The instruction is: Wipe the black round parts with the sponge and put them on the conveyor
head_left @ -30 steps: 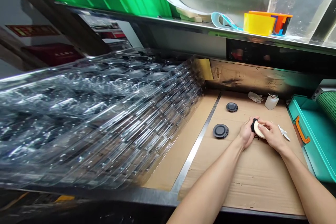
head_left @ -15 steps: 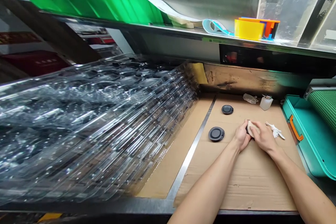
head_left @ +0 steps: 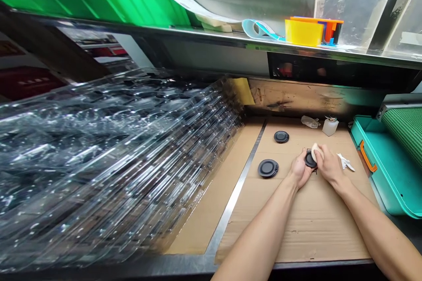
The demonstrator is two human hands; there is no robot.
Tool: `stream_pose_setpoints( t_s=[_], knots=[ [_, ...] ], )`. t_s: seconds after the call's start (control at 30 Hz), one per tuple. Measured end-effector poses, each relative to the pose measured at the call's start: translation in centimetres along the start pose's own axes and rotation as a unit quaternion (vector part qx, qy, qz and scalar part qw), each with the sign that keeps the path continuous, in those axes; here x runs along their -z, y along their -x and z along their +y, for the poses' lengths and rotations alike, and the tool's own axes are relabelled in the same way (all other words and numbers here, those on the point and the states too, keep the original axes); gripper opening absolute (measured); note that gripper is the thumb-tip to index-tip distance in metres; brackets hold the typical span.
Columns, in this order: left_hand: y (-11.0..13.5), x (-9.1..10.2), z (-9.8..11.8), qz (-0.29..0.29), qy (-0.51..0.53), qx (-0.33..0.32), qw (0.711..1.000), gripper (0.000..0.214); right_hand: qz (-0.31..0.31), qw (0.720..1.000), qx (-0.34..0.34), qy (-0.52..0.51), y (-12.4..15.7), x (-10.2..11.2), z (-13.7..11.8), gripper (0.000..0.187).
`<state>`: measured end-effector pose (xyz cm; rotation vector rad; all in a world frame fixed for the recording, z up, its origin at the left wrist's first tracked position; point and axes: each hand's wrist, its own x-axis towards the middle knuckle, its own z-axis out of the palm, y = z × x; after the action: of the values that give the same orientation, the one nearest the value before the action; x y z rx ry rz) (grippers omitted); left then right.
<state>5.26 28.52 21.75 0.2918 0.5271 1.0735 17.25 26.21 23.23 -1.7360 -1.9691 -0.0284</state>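
Note:
My left hand (head_left: pixel 299 170) grips a small round black disc (head_left: pixel 309 159) over the cardboard mat (head_left: pixel 306 224). My right hand (head_left: pixel 326 167) is closed on a cream-coloured pad (head_left: pixel 314 152) pressed against that disc. Two more black discs lie on the mat: one (head_left: pixel 268 168) just left of my left hand, another (head_left: pixel 281 136) farther back. A crumpled white wipe (head_left: pixel 345 162) lies right of my right hand.
A tall slanted stack of clear plastic trays (head_left: pixel 108 158) fills the left. A small white bottle (head_left: pixel 329 126) and a crumpled plastic bit (head_left: pixel 309 121) sit at the back. A teal bin (head_left: pixel 382 162) stands right. A shelf above carries a yellow box (head_left: pixel 303 32).
The pad has shifted on the disc: the black disc now shows between my hands where the pad covered it before. The camera view drifted slightly right.

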Motion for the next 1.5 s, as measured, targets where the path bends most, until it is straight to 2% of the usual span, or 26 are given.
stream_pose_setpoints(
  t_s=[0.1,0.23,0.37,0.47,0.63,0.73,0.87,0.97,1.13,1.23,1.33,1.5],
  knots=[
    [0.0,-0.1,0.0,-0.007,0.003,0.01,1.0,0.038,-0.026,0.999,0.004,0.047,-0.2,0.4,-0.4,0.034],
    [-0.1,-0.1,-0.2,-0.005,-0.012,0.0,1.0,0.038,-0.036,0.988,-0.074,0.133,-0.4,0.8,-0.7,0.039],
    [-0.1,-0.1,-0.4,-0.002,-0.004,-0.004,1.0,0.037,-0.044,0.987,-0.034,0.15,0.0,0.4,-0.8,0.041],
    [-0.1,0.0,-0.4,-0.018,-0.019,-0.004,1.0,0.036,-0.024,0.983,-0.081,0.162,-0.2,-0.1,-0.6,0.044],
    [0.1,-0.1,-0.4,0.004,-0.007,-0.011,1.0,0.035,-0.024,0.988,-0.045,0.146,0.1,-0.6,-0.3,0.053],
    [0.1,-0.2,-0.3,0.008,-0.007,-0.013,1.0,0.037,-0.037,0.987,-0.083,0.13,0.5,-0.3,-0.8,0.049],
    [0.1,-0.3,-0.1,0.005,-0.001,0.012,1.0,0.039,-0.063,0.989,-0.062,0.12,0.6,0.3,-1.9,0.046],
    [0.2,-0.2,-0.1,0.008,0.002,-0.006,1.0,0.035,-0.053,0.982,-0.114,0.138,0.3,0.5,-1.9,0.048],
    [0.2,-0.2,-0.1,-0.004,-0.001,0.002,1.0,0.035,-0.066,0.99,-0.046,0.116,0.6,0.4,-1.4,0.051],
    [0.1,-0.2,-0.1,0.007,0.003,-0.006,1.0,0.036,-0.072,0.988,-0.066,0.116,0.8,0.4,-1.6,0.053],
    [0.0,0.0,0.0,0.002,0.008,0.013,1.0,0.035,-0.097,0.988,-0.048,0.113,0.8,0.5,-2.0,0.054],
    [-0.1,0.3,0.1,0.01,0.012,0.001,1.0,0.037,-0.107,0.985,-0.089,0.105,0.7,0.9,-2.6,0.054]
  ],
)
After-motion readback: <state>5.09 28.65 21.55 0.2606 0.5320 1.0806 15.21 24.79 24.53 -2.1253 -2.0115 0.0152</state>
